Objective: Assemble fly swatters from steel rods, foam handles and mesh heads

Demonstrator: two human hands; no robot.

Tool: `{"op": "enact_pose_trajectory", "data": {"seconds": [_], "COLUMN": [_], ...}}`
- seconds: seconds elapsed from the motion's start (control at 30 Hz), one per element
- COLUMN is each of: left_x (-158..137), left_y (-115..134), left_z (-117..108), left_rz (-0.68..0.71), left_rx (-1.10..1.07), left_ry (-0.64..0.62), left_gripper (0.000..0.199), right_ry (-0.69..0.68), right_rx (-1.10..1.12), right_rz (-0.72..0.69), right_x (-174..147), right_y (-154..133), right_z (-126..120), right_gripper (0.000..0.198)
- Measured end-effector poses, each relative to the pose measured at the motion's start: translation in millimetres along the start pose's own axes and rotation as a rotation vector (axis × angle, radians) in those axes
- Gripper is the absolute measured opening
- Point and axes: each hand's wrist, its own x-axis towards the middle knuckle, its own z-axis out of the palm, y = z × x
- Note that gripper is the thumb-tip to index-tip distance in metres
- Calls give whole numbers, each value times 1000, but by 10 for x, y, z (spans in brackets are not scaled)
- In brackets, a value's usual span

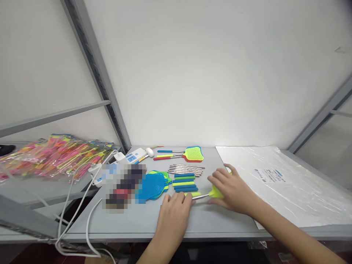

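Observation:
A fly swatter with a yellow-green head [216,192] and a thin metal rod [200,197] lies low over the table between my hands. My left hand [174,211] is closed around the rod's left end, hiding what lies beneath the fingers. At the other end, my right hand [229,189] grips the swatter head and covers most of it. Just beyond my left hand is a row of loose blue, green and yellow handles [184,184]. Several bare metal rods [187,169] lie behind them. Left of the handles sits a stack of blue and green swatter heads [154,186].
Whole fly swatters [193,154] lie at the back. A white plastic-wrapped sheet [275,187] covers the right side. Power strips [133,156] with white cables [89,216] occupy the left, beside a blurred patch. Packaged colourful items [60,154] pile up farther left. Metal frame posts [101,77] rise behind.

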Motion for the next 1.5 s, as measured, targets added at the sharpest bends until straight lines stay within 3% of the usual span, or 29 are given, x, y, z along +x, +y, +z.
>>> {"op": "enact_pose_trajectory", "data": {"seconds": [0.13,0.23,0.43,0.77,0.9,1.03,1.1,1.17,1.23,1.33,1.37,1.4,1.43,1.5], "left_x": [-4,17,-24,-43,5,26,19,4,-12,-32,-36,-39,-40,-43], "left_y": [-103,-77,64,138,126,92,77,57,32,15,18,25,33,42], "left_z": [-195,-240,-175,-367,-477,-522,-479,-411,-350,-310,-310,-314,-322,-345], "left_rz": [29,82,126,-106,-152,-188,-255,-319,-322,-208,-153,-97,-46,23], "left_rx": [73,87,-8,-123,-324,-688,-918,-1045,-967,-596,-467,-353,-261,-148], "left_ry": [-63,-74,-105,-228,-270,-285,-334,-336,-265,-171,-162,-157,-156,-159], "left_gripper": [23,34,20,18,26,34,38,39,36,27,25,23,22,20], "right_ry": [-130,-158,-27,152,265,429,478,429,292,127,112,102,87,25], "right_rx": [134,193,118,-46,-99,-142,-166,-162,-88,61,69,48,17,-45], "right_rz": [71,100,-6,-294,-403,-487,-470,-404,-290,-140,-123,-127,-153,-253], "right_x": [-71,-41,30,-84,-112,-115,-95,-49,28,191,251,308,359,430], "right_y": [68,-1,-258,-219,-131,-10,29,31,-6,-104,-136,-163,-185,-209], "right_z": [-108,-112,-119,-60,-20,19,45,36,-41,-272,-356,-429,-486,-542], "right_gripper": [23,25,25,22,22,20,18,14,9,73,84,82,66,18]}}
